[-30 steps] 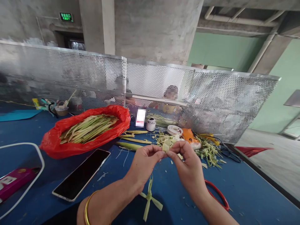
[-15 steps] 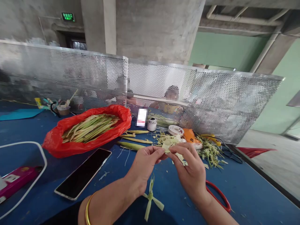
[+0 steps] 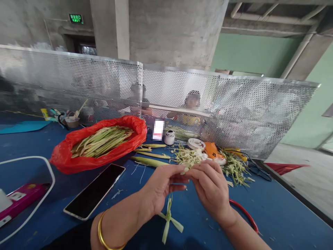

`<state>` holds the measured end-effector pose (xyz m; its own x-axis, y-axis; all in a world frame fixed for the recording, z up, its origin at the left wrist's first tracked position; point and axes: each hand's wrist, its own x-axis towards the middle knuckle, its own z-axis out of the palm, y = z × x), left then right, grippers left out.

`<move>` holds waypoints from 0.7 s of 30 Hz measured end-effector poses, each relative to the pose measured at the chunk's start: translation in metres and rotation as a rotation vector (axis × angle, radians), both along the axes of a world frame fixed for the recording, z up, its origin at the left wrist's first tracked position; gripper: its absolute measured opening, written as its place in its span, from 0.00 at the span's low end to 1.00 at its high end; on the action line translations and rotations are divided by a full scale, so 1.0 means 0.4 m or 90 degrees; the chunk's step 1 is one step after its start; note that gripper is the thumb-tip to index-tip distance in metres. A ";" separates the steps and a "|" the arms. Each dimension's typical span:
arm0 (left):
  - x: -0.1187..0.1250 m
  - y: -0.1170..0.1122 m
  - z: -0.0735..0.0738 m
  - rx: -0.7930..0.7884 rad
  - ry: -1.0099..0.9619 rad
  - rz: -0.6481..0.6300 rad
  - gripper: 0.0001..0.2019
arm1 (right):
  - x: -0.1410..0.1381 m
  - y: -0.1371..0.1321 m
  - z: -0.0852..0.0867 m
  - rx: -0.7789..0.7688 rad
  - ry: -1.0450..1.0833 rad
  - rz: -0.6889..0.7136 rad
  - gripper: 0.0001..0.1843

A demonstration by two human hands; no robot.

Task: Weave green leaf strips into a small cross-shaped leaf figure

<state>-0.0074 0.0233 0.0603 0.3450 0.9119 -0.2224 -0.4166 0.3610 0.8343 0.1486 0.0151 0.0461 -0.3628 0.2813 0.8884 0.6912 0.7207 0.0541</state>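
Observation:
My left hand (image 3: 161, 185) and my right hand (image 3: 211, 185) meet over the blue table. Thumbs and fingertips of both pinch a small pale green leaf strip (image 3: 185, 169), most of it hidden by the fingers. Below them lies a knotted leaf piece (image 3: 168, 218) with a round centre and strips pointing outward. Just beyond my fingers is a heap of leaf scraps (image 3: 186, 155). A curved red handle (image 3: 246, 212) shows partly behind my right forearm.
A red plastic bag (image 3: 62, 163) holds long leaves (image 3: 104, 140). A phone (image 3: 95, 192), a power strip (image 3: 24, 199) with a white cable, a thread spool (image 3: 169, 138) and a ribbon roll (image 3: 196, 143) lie around. A perforated metal screen (image 3: 177, 86) stands behind, with people beyond.
The pale leaf strip stood up visibly between my fingers; now it is mostly covered. My right fingers have closed in over it, and my left lower fingers have loosened from their curl.

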 end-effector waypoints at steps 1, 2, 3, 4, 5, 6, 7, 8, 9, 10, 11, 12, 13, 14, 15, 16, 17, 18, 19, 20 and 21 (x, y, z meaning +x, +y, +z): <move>-0.001 0.002 0.000 -0.001 0.003 0.000 0.11 | 0.001 0.000 0.000 0.005 -0.012 0.003 0.15; -0.002 0.003 0.000 0.005 0.003 0.002 0.11 | 0.002 0.000 0.000 0.011 -0.019 0.005 0.16; -0.002 0.004 0.001 0.014 -0.002 0.004 0.11 | 0.002 0.000 0.000 0.017 -0.023 0.008 0.15; -0.001 0.005 0.001 0.022 -0.010 0.005 0.11 | 0.002 0.001 0.000 0.021 -0.024 0.011 0.15; -0.001 0.005 0.001 0.028 -0.020 0.008 0.11 | 0.002 0.001 0.000 0.021 -0.020 0.014 0.15; 0.000 0.005 0.002 0.037 -0.027 0.015 0.11 | 0.002 0.002 -0.001 0.016 -0.012 0.017 0.14; 0.001 0.005 0.002 0.048 -0.028 0.028 0.11 | 0.001 0.002 -0.001 0.008 0.002 0.018 0.13; 0.002 0.005 0.002 0.061 -0.025 0.044 0.12 | 0.000 0.003 -0.002 -0.005 0.021 0.017 0.12; 0.003 0.004 0.002 0.077 -0.018 0.064 0.12 | -0.002 0.003 -0.003 -0.022 0.044 0.012 0.10; 0.004 0.003 0.001 0.094 -0.008 0.083 0.12 | -0.004 0.003 -0.004 -0.044 0.070 0.003 0.09; 0.005 0.002 0.001 0.109 0.005 0.099 0.13 | -0.007 0.003 -0.005 -0.070 0.097 -0.009 0.08; 0.006 0.002 0.000 0.121 0.018 0.113 0.13 | -0.009 0.001 -0.005 -0.104 0.123 -0.021 0.08; 0.007 0.002 -0.001 0.128 0.030 0.125 0.12 | -0.012 -0.001 -0.003 -0.143 0.147 -0.031 0.07; 0.008 0.001 -0.002 0.134 0.043 0.135 0.12 | -0.015 -0.004 0.000 -0.185 0.167 -0.036 0.07; 0.009 0.001 -0.002 0.142 0.057 0.143 0.10 | -0.017 -0.008 0.003 -0.226 0.182 -0.036 0.07; 0.010 0.001 -0.003 0.155 0.071 0.146 0.09 | -0.018 -0.011 0.008 -0.266 0.192 -0.033 0.07; 0.011 0.001 -0.003 0.172 0.085 0.148 0.08 | -0.019 -0.014 0.012 -0.300 0.198 -0.032 0.08; 0.012 0.000 -0.004 0.193 0.098 0.147 0.06 | -0.019 -0.017 0.016 -0.327 0.204 -0.034 0.08; 0.013 0.000 -0.004 0.213 0.112 0.146 0.05 | -0.019 -0.019 0.020 -0.348 0.210 -0.040 0.09; 0.013 -0.001 -0.004 0.229 0.125 0.142 0.05 | -0.018 -0.020 0.022 -0.364 0.217 -0.050 0.09; 0.013 -0.001 -0.004 0.240 0.137 0.139 0.04 | -0.017 -0.020 0.024 -0.376 0.225 -0.061 0.09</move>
<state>-0.0022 0.0229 0.0586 0.1185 0.9887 0.0919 -0.2529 -0.0595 0.9657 0.1418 0.0071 0.0556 -0.0286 0.7703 0.6371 0.6571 0.4948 -0.5687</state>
